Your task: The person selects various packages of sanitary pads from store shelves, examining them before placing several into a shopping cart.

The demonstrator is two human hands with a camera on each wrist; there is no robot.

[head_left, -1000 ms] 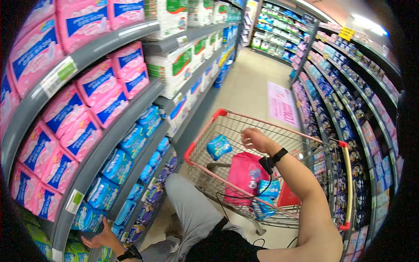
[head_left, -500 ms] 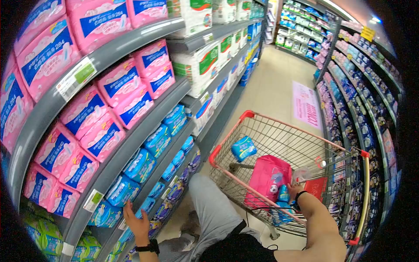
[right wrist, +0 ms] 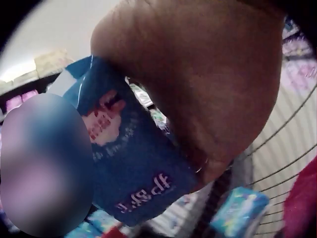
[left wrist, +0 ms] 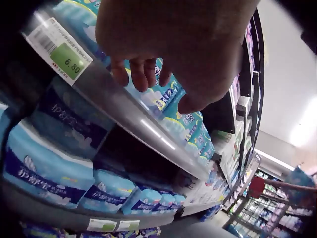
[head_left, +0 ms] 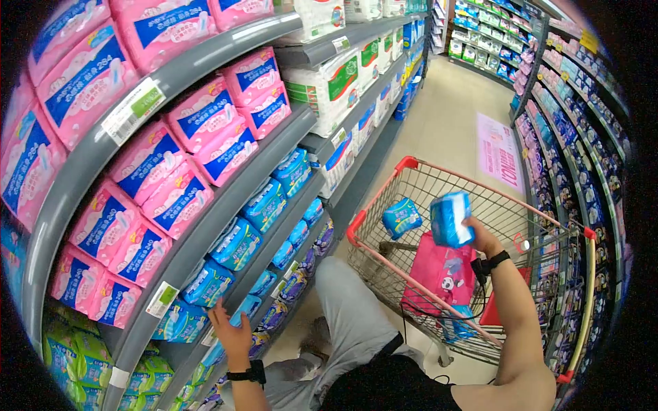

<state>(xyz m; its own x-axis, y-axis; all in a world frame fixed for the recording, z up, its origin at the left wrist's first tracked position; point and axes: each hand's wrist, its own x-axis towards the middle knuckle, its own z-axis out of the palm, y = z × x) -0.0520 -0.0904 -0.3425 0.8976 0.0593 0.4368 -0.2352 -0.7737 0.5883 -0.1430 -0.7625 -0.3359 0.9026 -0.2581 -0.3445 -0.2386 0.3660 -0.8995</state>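
My right hand (head_left: pixel 485 240) grips a blue pack of sanitary pads (head_left: pixel 449 222) by its side, holding it up over the shopping cart (head_left: pixel 428 274). Close up in the right wrist view, the same blue pack (right wrist: pixel 143 163) hangs from the hand with its printed side showing. A similar pack (head_left: pixel 402 218) lies in the cart's far left corner, beside a pink bag (head_left: pixel 439 274). On the other side, my left hand (head_left: pixel 233 339) is at the shelf edge with its fingers extended towards a row of blue pad packs (head_left: pixel 236 243). Nothing is held in it.
Pink pad packs (head_left: pixel 175 192) fill the shelves above, green ones (head_left: pixel 79 356) the lower left. White paper packs (head_left: pixel 325 89) stand farther along. Another blue pack (head_left: pixel 459 325) lies at the cart's near end. Stocked shelves (head_left: pixel 582 137) line the right side of the aisle floor (head_left: pixel 439 116).
My right hand reached down into the cart, took hold of a blue pad pack and raised it. The left hand moved from low on the shelf to the row's front.
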